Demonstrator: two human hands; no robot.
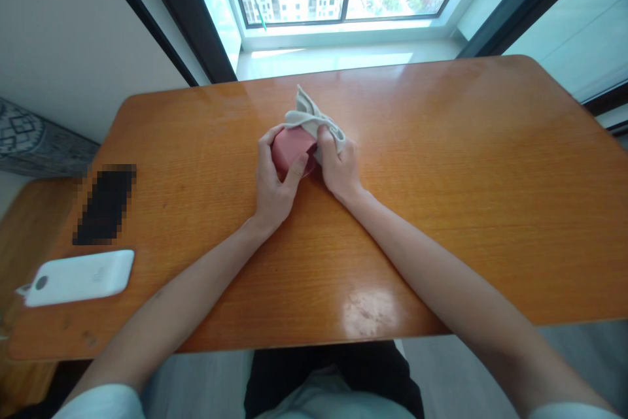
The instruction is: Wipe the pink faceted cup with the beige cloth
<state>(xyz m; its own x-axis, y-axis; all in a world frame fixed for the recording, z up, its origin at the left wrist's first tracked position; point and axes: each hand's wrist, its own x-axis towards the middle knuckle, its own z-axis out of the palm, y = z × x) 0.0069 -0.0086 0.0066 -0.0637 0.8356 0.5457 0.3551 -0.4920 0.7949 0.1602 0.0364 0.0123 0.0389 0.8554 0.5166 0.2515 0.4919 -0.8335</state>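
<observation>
My left hand [273, 182] is wrapped round a small pink rounded object [290, 147] that rests on the orange wooden table [441, 164]. My right hand [339, 167] is closed on a pale grey cloth [310, 117] and presses it against the top and right side of the pink object. One end of the cloth sticks up behind the hands. Both hands meet near the middle of the table, toward its far side.
A white power bank [81, 277] lies at the table's near left corner, with a dark blurred flat item [104, 204] just behind it. A window sill [343, 53] and window lie beyond the far edge. A patterned fabric edge [34, 141] shows at far left.
</observation>
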